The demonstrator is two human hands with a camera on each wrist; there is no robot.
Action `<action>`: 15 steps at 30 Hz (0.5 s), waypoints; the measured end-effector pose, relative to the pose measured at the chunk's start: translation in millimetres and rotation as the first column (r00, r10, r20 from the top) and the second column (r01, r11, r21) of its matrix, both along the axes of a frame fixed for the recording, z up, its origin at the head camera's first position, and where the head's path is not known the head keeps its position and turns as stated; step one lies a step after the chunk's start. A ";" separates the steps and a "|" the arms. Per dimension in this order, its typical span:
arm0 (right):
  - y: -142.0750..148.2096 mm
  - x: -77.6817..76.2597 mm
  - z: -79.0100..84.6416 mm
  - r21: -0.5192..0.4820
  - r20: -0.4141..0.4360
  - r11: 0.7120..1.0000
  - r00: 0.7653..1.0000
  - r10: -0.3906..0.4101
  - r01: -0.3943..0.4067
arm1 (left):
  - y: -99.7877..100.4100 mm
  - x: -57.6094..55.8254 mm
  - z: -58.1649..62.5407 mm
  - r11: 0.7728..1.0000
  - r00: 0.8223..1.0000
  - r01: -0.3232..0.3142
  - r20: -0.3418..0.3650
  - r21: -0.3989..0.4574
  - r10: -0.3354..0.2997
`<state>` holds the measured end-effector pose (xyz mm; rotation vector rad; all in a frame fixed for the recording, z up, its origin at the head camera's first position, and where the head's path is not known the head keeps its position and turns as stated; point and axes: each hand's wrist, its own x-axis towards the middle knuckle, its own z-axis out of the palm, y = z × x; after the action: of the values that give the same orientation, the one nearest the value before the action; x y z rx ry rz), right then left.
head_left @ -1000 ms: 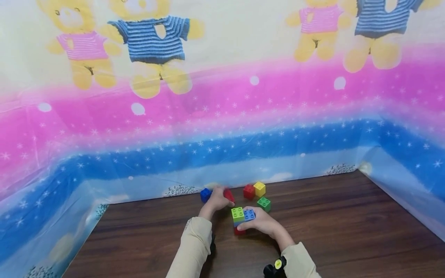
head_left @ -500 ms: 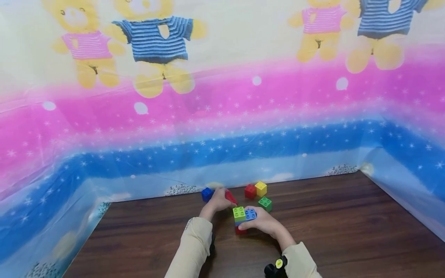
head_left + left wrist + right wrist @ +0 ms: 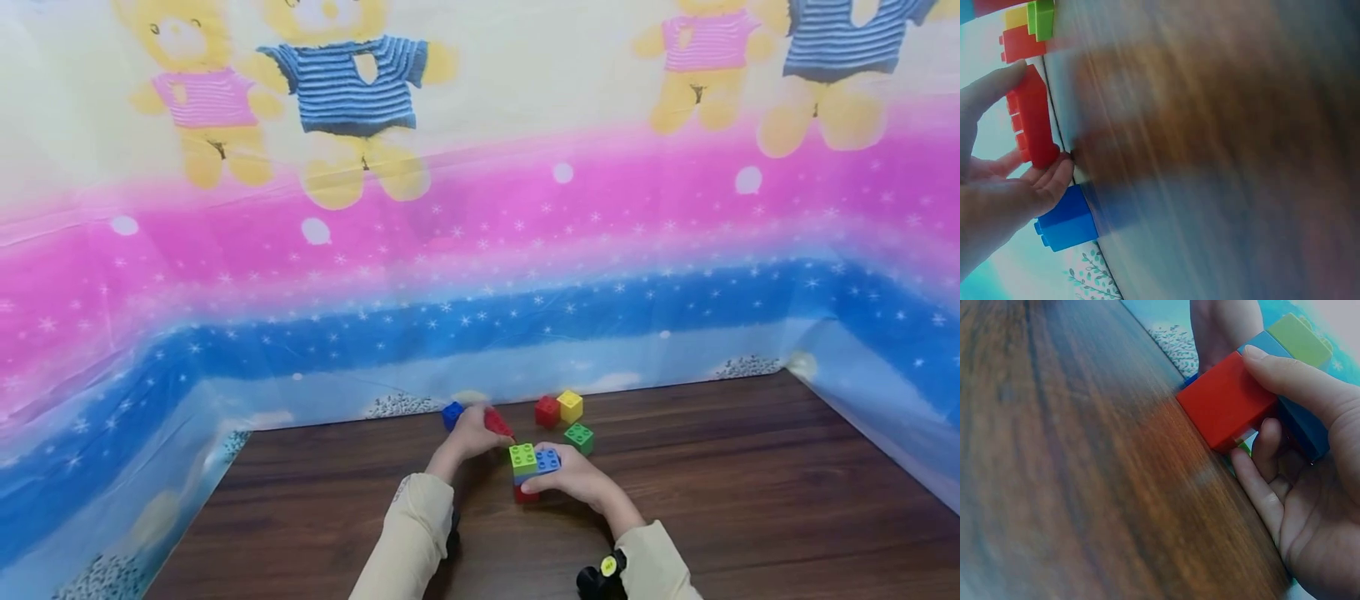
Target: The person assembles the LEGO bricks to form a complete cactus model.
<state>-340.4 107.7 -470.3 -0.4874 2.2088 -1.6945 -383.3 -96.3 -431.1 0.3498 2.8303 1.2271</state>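
In the head view my left hand holds a long red building brick at the back of the table. The left wrist view shows this red brick pinched lengthwise between thumb and fingers, its studs facing the palm side. A dark blue brick stands just left of that hand. My right hand grips a small stack of joined bricks. On its top are a lime green brick and a lighter blue brick; at its bottom is a red brick, with the thumb across the stack's side.
Behind the right hand stand a red brick and a yellow brick side by side, with a green brick nearer. A bear-printed cloth rises along the back edge of the brown wooden table.
The head view has swung a little to the left, so the scene sits slightly further right. Both hands keep their holds, with hardly any movement relative to the table.
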 end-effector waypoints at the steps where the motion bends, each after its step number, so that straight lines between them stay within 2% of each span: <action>1: 0.2 0.1 0.0 0.002 -0.002 1.000 1.000 0.001 -0.001 | -0.8 0.7 -0.4 1.000 1.000 0.000 -0.009 0.018 0.001; 5: 0.9 -0.3 -0.5 0.007 0.000 1.000 1.000 0.002 -0.002 | -3.2 2.6 -1.3 0.995 1.000 -0.002 -0.028 0.101 0.005; 7: 1.1 -0.7 -0.7 0.007 0.001 1.000 1.000 0.004 -0.004 | -4.1 3.4 -1.0 0.993 0.999 0.007 -0.044 0.116 -0.002; 12: 0.9 -1.0 -0.4 0.001 0.002 1.000 1.000 0.000 0.000 | -5.6 5.5 -0.3 0.998 0.997 0.019 -0.070 0.062 -0.014; 15: 0.0 -0.6 -0.3 0.000 0.004 1.000 1.000 -0.008 0.008 | -5.9 7.6 0.0 0.998 0.997 0.014 -0.073 0.057 -0.009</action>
<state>-341.0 107.8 -470.6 -0.4755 2.2113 -1.6975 -375.7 -102.2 -431.0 0.4214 2.8535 1.3230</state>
